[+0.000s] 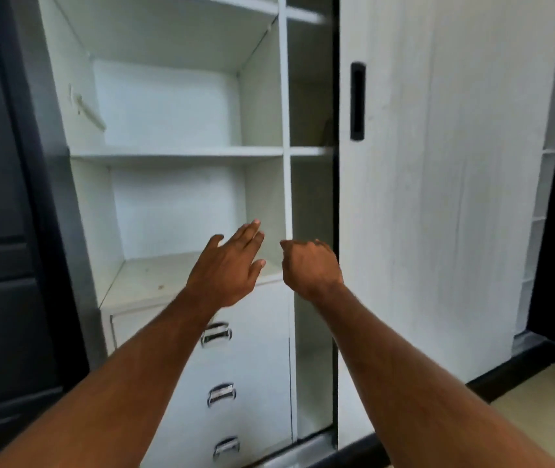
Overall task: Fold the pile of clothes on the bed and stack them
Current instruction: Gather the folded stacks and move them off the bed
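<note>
No clothes and no bed are in view. Both my arms reach forward toward an open white wardrobe (181, 153). My left hand (230, 265) is held out with straight fingers above the lowest open shelf (144, 282), holding nothing. My right hand (309, 265) hangs beside it with fingers curled down and inward, in front of the narrow gap beside the sliding door; nothing shows in its grip.
The wardrobe has bare white shelves and, below them, drawers with metal handles (217, 334). A white sliding door (438, 197) with a black recessed handle (357, 101) covers the right half. A dark door (2, 231) stands at left. Beige floor (546, 403) shows at lower right.
</note>
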Motion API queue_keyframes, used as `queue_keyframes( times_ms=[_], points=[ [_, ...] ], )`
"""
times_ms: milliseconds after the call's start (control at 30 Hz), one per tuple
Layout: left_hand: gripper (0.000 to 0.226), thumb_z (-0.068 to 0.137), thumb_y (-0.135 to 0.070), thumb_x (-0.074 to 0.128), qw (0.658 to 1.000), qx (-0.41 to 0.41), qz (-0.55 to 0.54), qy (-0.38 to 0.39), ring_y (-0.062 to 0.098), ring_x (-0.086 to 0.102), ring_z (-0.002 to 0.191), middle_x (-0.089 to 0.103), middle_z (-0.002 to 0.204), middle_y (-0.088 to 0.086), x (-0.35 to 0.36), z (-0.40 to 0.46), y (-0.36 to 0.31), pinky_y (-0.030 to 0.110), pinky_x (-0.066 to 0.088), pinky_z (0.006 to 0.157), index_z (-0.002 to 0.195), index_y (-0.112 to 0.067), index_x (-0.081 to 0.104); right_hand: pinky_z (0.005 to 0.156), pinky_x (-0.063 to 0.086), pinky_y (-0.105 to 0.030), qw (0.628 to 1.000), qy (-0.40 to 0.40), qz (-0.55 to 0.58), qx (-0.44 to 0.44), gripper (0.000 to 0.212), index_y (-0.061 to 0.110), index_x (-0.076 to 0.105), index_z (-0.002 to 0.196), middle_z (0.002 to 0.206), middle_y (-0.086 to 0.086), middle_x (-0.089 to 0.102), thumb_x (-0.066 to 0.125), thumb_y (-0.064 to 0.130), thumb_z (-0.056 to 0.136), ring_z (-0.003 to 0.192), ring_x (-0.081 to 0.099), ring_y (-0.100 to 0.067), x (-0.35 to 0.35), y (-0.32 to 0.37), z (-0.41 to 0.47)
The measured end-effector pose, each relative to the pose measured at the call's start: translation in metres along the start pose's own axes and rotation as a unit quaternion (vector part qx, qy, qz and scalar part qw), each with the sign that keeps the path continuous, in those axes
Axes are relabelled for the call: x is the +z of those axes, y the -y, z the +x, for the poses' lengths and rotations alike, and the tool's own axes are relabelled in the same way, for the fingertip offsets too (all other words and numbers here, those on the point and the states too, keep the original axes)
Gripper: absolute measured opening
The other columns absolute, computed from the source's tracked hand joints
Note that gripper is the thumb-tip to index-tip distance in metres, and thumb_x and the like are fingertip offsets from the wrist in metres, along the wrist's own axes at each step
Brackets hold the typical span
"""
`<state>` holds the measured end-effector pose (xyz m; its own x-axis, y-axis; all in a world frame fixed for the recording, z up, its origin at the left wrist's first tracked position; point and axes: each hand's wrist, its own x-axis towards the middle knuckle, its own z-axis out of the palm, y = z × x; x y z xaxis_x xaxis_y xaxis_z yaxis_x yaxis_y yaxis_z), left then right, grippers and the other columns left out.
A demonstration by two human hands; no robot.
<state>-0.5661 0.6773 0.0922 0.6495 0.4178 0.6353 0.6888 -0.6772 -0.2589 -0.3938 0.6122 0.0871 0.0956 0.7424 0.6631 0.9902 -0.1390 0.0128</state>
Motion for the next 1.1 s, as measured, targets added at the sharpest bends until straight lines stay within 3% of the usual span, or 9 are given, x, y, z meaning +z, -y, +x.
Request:
queue_keyframes(
  times_ms=[133, 333, 467, 533, 700, 800, 900, 967, 1100],
  points=[
    [0.063, 0.101, -0.041, 0.016, 0.998, 0.049, 0.008, -0.035, 0.019, 0.024, 0.152, 0.017, 0.167, 0.002, 0.015, 0.061, -0.009, 0.049, 0.032, 0.118, 0.157, -0.016, 0.032, 0.073, 0.055, -0.037, 0.997, -0.079, -0.006, 0.015, 0.022, 0.008, 0.070, 0.105, 0.087, -0.014, 0.075, 0.062, 0.005, 0.086, 0.075, 0.072, -0.036, -0.003, -0.053, 0.031],
    [0.060, 0.098, -0.037, 0.027, 0.990, 0.119, 0.058, -0.040, 0.018, 0.031, 0.150, 0.033, 0.162, 0.001, 0.055, 0.176, -0.003, 0.052, 0.036, 0.112, 0.151, -0.017, 0.043, 0.122, 0.025, -0.043, 0.994, -0.094, -0.045, 0.046, 0.057, 0.010, 0.038, 0.156, 0.161, -0.010, 0.039, 0.041, 0.006, 0.099, 0.148, 0.039, -0.027, 0.005, -0.155, 0.119],
    [0.057, 0.102, -0.037, 0.027, 0.986, 0.151, 0.068, -0.014, 0.018, 0.024, 0.152, 0.025, 0.164, 0.002, 0.054, 0.254, -0.005, 0.054, 0.029, 0.116, 0.155, -0.016, 0.036, 0.115, 0.038, -0.042, 0.990, -0.125, -0.029, 0.059, 0.059, 0.004, 0.049, 0.148, 0.154, -0.015, 0.047, 0.040, -0.003, 0.090, 0.139, 0.051, -0.031, -0.003, -0.198, 0.176],
    [0.054, 0.105, -0.034, 0.031, 0.982, 0.166, 0.093, 0.000, 0.019, 0.022, 0.153, 0.023, 0.165, 0.004, 0.036, 0.298, -0.005, 0.052, 0.021, 0.120, 0.155, -0.014, 0.034, 0.119, 0.025, -0.029, 0.992, -0.105, 0.018, 0.068, 0.060, 0.006, 0.037, 0.155, 0.161, -0.011, 0.037, 0.035, -0.004, 0.097, 0.147, 0.041, -0.025, -0.019, -0.206, 0.199],
    [0.027, 0.095, -0.027, 0.058, 0.954, 0.260, 0.143, -0.048, 0.015, 0.062, 0.121, 0.069, 0.128, 0.001, -0.033, 0.404, 0.000, 0.049, 0.035, 0.113, 0.119, -0.020, 0.071, 0.123, 0.012, -0.026, 0.991, -0.005, 0.100, 0.089, 0.066, 0.013, 0.009, 0.163, 0.171, -0.002, 0.010, 0.034, 0.000, 0.104, 0.157, 0.012, -0.016, -0.060, -0.217, 0.257],
    [0.029, 0.083, -0.029, 0.074, 0.930, 0.317, 0.175, -0.064, 0.018, 0.067, 0.113, 0.073, 0.119, 0.000, -0.071, 0.461, 0.002, 0.053, 0.036, 0.112, 0.111, -0.021, 0.076, 0.121, 0.026, -0.032, 0.977, 0.011, 0.169, 0.127, 0.062, 0.011, 0.019, 0.162, 0.167, -0.007, 0.026, 0.040, 0.005, 0.105, 0.152, 0.030, -0.024, -0.082, -0.210, 0.293],
    [0.031, 0.085, -0.028, 0.073, 0.908, 0.371, 0.189, -0.034, 0.021, 0.057, 0.129, 0.069, 0.128, -0.002, -0.097, 0.500, -0.001, 0.050, 0.035, 0.111, 0.116, -0.025, 0.074, 0.103, 0.049, -0.044, 0.934, -0.014, 0.274, 0.229, 0.054, 0.013, 0.036, 0.156, 0.144, -0.015, 0.058, 0.045, 0.008, 0.103, 0.120, 0.062, -0.039, -0.093, -0.197, 0.310],
    [0.032, 0.092, -0.024, 0.064, 0.892, 0.395, 0.219, 0.000, 0.020, 0.048, 0.138, 0.062, 0.138, -0.003, -0.106, 0.525, -0.003, 0.047, 0.033, 0.113, 0.123, -0.026, 0.069, 0.099, 0.052, -0.044, 0.903, 0.016, 0.329, 0.277, 0.064, 0.020, 0.027, 0.160, 0.138, -0.014, 0.063, 0.047, 0.008, 0.100, 0.112, 0.066, -0.038, -0.095, -0.194, 0.317],
    [0.033, 0.098, -0.017, 0.053, 0.880, 0.389, 0.258, 0.085, 0.018, 0.043, 0.139, 0.057, 0.143, -0.004, -0.097, 0.535, -0.002, 0.049, 0.014, 0.119, 0.127, -0.027, 0.064, 0.114, 0.043, -0.041, 0.857, 0.030, 0.417, 0.301, 0.083, 0.021, 0.018, 0.163, 0.159, -0.004, 0.043, 0.053, 0.000, 0.090, 0.138, 0.050, -0.032, -0.098, -0.183, 0.311]
  ],
)
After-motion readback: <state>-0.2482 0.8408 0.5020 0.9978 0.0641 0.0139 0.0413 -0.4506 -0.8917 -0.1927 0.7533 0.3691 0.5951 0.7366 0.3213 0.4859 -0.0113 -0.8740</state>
